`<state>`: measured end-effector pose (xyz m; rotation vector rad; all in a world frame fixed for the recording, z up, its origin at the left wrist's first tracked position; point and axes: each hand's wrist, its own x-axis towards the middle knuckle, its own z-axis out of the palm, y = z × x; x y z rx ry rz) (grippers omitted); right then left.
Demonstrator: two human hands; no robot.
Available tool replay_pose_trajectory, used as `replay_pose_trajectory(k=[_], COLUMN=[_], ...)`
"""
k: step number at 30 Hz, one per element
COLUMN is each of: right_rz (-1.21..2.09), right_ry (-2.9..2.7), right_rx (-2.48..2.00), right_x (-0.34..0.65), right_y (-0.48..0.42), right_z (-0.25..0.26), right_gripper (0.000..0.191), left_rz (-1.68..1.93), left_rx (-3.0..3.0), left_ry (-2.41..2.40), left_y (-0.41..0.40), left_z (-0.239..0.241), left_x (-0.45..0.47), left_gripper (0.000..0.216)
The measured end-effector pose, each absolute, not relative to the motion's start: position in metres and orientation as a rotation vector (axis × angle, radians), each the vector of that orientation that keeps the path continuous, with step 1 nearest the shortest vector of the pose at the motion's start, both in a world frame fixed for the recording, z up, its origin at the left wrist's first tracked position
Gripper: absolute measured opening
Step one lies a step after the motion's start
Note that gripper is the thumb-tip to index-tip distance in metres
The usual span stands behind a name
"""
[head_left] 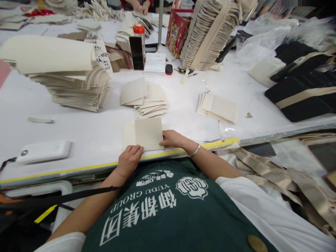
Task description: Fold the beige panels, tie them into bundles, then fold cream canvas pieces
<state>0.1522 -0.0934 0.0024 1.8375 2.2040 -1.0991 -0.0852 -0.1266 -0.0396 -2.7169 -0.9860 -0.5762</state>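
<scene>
A square beige panel (149,133), of fabric or card, lies at the table's front edge, overlapping a paler piece (128,134) that shows on its left. My right hand (172,139) pinches the panel's right edge between thumb and fingers. With its fingers curled together, my left hand (130,161) holds the lower left edge of the same pieces; its thumb is hidden. Just beyond them sits a loose pile of similar beige pieces (152,101), and another small stack (217,107) lies to the right.
A tall stack of beige sheets (78,87) stands left, behind a white power bank (44,152). Farther back are a phone (137,52), a red-lidded bottle (139,29), a notepad (154,63), a red box (178,31) and a strapped bundle (210,33). Black bags (304,94) lie right. A co-worker's hands (140,6) show at the top.
</scene>
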Motion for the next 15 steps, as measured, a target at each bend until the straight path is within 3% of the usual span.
replay_pose_trajectory(k=[9, 15], right_rz=[-1.005, -0.986], right_ry=[2.236, 2.241], right_rx=[1.866, 1.876], right_x=[0.151, 0.150], right_y=[-0.096, -0.098], right_z=[0.000, 0.000], right_gripper=[0.016, 0.018], left_rz=[-0.480, -0.066], left_rx=[-2.868, -3.040], left_ry=[-0.671, -0.541], left_y=[-0.130, -0.127], left_z=[-0.035, -0.032], left_x=[-0.066, -0.039], left_gripper=[0.028, 0.034])
